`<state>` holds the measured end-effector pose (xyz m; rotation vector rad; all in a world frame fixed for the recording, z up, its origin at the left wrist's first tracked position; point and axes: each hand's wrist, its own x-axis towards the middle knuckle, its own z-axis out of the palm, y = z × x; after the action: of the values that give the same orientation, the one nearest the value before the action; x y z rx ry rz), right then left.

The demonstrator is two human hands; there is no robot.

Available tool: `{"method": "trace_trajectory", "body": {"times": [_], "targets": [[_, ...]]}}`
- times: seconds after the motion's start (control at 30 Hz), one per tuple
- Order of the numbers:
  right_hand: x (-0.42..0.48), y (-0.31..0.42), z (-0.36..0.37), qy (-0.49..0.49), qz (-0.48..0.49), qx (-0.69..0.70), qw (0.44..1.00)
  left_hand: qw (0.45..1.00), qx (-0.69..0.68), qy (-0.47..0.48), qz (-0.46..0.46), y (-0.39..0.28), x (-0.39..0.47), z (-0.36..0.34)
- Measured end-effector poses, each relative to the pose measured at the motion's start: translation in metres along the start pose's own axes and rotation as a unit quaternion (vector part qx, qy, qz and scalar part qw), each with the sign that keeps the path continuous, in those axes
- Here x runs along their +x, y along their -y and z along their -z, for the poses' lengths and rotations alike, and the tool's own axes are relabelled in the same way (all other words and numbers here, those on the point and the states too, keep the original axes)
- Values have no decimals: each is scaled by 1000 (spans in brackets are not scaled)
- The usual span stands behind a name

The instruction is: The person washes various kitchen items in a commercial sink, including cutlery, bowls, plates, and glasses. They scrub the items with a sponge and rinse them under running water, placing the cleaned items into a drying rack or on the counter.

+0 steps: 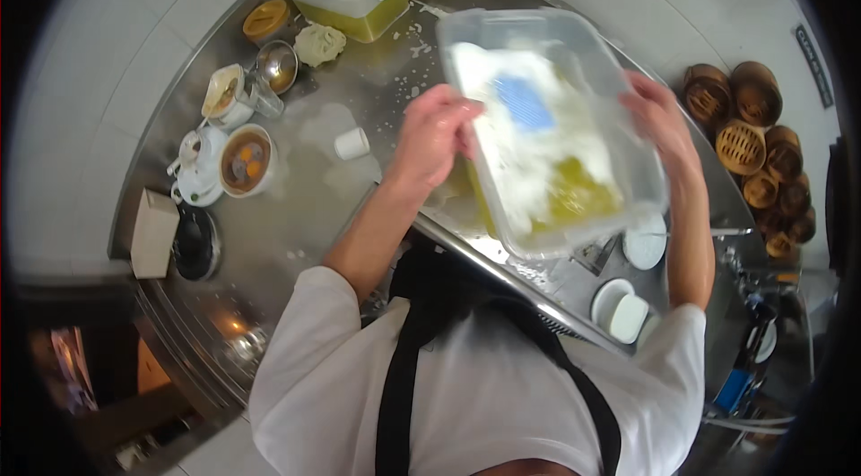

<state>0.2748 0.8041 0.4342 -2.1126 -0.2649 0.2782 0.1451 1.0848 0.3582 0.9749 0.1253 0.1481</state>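
My left hand [437, 133] grips the left rim of a clear plastic tub [632, 160], and my right hand [656, 116] holds its opposite side. The tub is tilted and slightly blurred. Inside it are yellow-green liquid, thick white foam [498, 160] and a blue sponge or cloth [525, 103] lying on the foam. Some fingers are hidden behind the tub's walls. A small white cup [352, 144] lies on its side on the steel counter [316, 187], left of my left hand.
Another foamy tub [383, 12] stands at the back, beside a crumpled cloth [319, 44] and metal bowl [276, 67]. A bowl of brown liquid [246, 161] and used crockery line the left. White dishes [613, 301] sit in the sink area; bamboo steamers [740, 148] are stacked right.
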Motion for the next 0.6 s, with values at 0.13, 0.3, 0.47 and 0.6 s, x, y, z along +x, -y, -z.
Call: {"method": "trace_trajectory", "body": {"times": [0.13,0.3,0.47,0.6], "targets": [[88,7,-99,53,55,-42,996,992,47,-103,-59,-27,21,77],[201,-12,-210,99,167,-69,979,967,68,-238,-66,-27,65,162],[264,10,-287,74,260,-150,951,928,18,-347,-132,3,114,245],[276,-8,-273,158,102,45,981,909,-7,-404,-103,-6,112,230]]}}
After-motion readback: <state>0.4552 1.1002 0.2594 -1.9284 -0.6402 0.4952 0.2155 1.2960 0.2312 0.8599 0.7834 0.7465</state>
